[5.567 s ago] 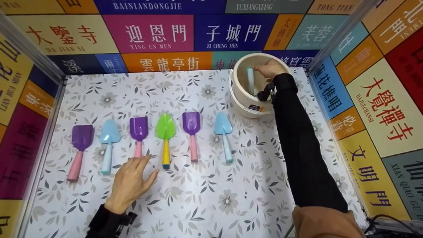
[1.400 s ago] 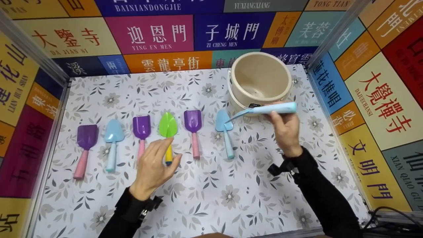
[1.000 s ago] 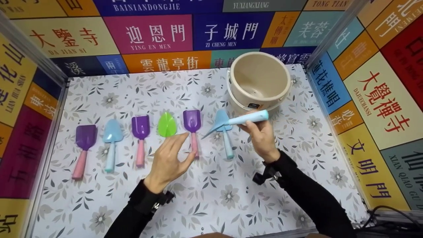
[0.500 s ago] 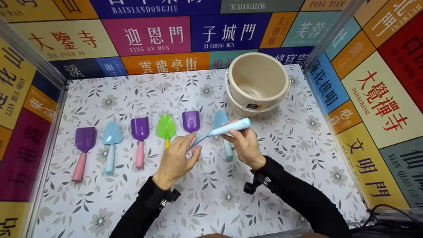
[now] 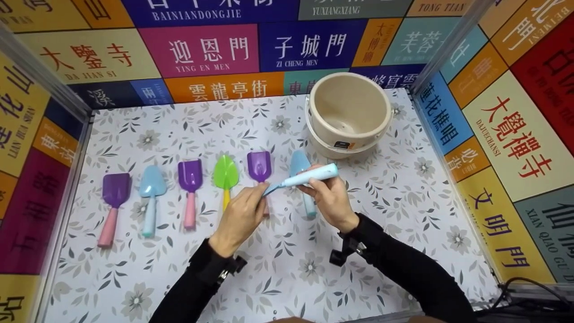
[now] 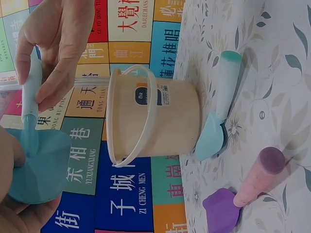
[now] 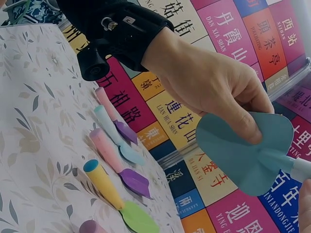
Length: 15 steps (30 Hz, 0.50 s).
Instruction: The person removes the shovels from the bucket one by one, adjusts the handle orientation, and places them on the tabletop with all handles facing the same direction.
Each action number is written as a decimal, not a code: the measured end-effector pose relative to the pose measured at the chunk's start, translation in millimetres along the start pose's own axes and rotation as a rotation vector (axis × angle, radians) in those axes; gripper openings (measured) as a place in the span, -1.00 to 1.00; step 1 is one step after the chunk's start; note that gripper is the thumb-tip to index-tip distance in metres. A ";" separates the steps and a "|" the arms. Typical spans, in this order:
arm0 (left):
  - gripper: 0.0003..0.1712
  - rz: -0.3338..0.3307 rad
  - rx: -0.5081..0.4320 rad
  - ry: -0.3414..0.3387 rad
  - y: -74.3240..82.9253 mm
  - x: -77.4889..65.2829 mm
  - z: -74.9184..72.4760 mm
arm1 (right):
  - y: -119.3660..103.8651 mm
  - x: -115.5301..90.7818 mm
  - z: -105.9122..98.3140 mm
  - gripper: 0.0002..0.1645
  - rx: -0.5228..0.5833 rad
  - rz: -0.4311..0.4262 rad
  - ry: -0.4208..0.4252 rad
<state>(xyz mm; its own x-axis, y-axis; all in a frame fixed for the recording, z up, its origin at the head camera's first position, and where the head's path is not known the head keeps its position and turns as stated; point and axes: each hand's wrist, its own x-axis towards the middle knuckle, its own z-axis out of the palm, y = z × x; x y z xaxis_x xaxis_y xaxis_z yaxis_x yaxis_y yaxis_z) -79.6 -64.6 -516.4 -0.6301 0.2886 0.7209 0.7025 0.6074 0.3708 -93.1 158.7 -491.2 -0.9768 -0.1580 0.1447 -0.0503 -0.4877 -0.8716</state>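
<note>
My right hand [image 5: 331, 204] holds the pale blue handle of a small toy trowel [image 5: 311, 175] above the table, with the handle pointing right. My left hand [image 5: 237, 217] pinches its blade from the other side. In the right wrist view the left thumb lies flat on the teal-looking blade [image 7: 233, 155], fingers behind it. The left wrist view shows the right-hand fingers around the handle [image 6: 31, 90]. Under the held trowel lies another blue trowel [image 5: 299, 160], partly covered. A purple shovel with a pink handle [image 5: 259, 164] lies close beyond my left hand, which hides part of its handle.
A cream bucket [image 5: 325, 146] with a white handle stands at the back right, nothing visible inside. Leftward in the row lie a green trowel [image 5: 225, 170], a purple shovel [image 5: 190, 175], a blue trowel [image 5: 152, 179] and another purple shovel [image 5: 115, 188]. Printed panels wall the table.
My right hand, earlier inside the bucket at the trowel's handle, has brought the trowel out and leftward. My left hand has moved right and gone from open to pinching the blade.
</note>
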 end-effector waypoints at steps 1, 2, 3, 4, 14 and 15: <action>-0.57 0.001 0.003 0.000 0.2 0.3 -0.3 | -0.1 0.1 -0.2 -0.76 0.000 -0.006 -0.007; -0.57 0.002 0.006 0.001 0.4 0.6 -0.6 | -0.2 0.1 -0.3 -0.75 0.000 -0.013 -0.018; -0.58 0.003 0.008 0.002 0.6 0.9 -0.9 | -0.4 0.1 -0.4 -0.73 0.001 -0.021 -0.028; -0.58 0.004 0.012 0.004 0.7 1.1 -1.2 | -0.3 0.2 -0.7 -0.72 0.004 -0.028 -0.037; -0.66 -0.001 -0.025 -0.017 -1.0 9.2 -20.4 | -11.7 -1.2 -14.7 -0.59 -0.367 -0.161 -0.145; -0.68 -0.001 -0.027 -0.026 -1.9 9.9 -23.7 | -14.9 -1.0 -17.0 -0.55 -0.431 -0.183 -0.159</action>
<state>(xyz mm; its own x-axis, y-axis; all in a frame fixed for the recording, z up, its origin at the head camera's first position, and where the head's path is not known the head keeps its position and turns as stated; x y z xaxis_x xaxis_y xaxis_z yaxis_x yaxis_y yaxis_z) -79.2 -80.5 -496.1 -0.6390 0.3069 0.7053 0.7101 0.5879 0.3875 -94.9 180.7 -486.4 -0.9016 -0.2480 0.3543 -0.3327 -0.1254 -0.9346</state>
